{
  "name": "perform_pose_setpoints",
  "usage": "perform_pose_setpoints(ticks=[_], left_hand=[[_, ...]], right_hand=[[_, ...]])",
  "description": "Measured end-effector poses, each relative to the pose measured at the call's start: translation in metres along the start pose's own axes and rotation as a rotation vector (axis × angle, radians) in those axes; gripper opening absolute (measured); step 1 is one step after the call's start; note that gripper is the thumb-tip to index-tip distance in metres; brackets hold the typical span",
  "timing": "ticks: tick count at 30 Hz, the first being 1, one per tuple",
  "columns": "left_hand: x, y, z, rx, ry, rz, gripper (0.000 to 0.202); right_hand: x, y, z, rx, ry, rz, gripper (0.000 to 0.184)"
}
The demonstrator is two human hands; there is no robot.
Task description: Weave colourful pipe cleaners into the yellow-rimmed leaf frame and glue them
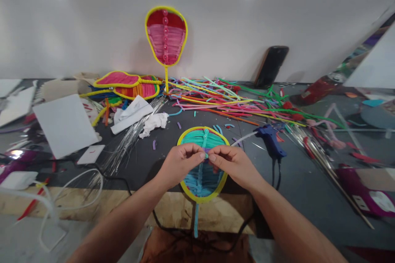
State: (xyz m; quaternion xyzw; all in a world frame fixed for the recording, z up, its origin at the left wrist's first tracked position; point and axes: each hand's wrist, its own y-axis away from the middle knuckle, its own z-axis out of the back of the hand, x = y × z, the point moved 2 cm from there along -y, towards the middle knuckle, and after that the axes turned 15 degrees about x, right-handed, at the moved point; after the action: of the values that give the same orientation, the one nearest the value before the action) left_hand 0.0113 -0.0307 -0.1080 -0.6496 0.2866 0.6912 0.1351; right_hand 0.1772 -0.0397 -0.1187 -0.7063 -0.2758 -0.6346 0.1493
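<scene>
Below both hands lies a hand-fan shape [202, 181] of teal and blue pipe cleaners, with a yellow rim and a blue stem hanging past the table edge. Over its middle, my left hand [182, 163] and my right hand [236, 164] meet fingertip to fingertip. Both are closed in a pinch on a small teal piece [206, 156], which looks like a bit of pipe cleaner. The fingers cover most of this piece and part of the fan. A blue glue gun [271, 139], with a pale glue stick in it, lies right of my right hand.
A pink fan [166, 37] stands upright against the wall, beside flat-lying fans [117, 79]. Loose pipe cleaners [212, 98] spread across the back. A phone [271, 65] leans on the wall; a bottle [321, 88] stands right. White cards [65, 125] and cables [98, 176] lie left.
</scene>
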Motion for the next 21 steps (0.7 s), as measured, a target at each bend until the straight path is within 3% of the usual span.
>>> perform_pose_setpoints(ticks=[16,19,21], left_hand=[[-0.004,0.007,-0.006,-0.089,-0.220,-0.157,0.016],[-0.006,0.008,-0.008,-0.145,-0.390,-0.273,0.013],[-0.007,0.009,-0.009,-0.199,-0.558,-0.422,0.012]], right_hand=[[0.000,0.001,-0.006,-0.053,-0.015,0.082,0.028],[-0.004,0.000,-0.007,-0.060,-0.079,0.060,0.026],[-0.007,-0.001,-0.008,-0.052,-0.138,0.060,0.024]])
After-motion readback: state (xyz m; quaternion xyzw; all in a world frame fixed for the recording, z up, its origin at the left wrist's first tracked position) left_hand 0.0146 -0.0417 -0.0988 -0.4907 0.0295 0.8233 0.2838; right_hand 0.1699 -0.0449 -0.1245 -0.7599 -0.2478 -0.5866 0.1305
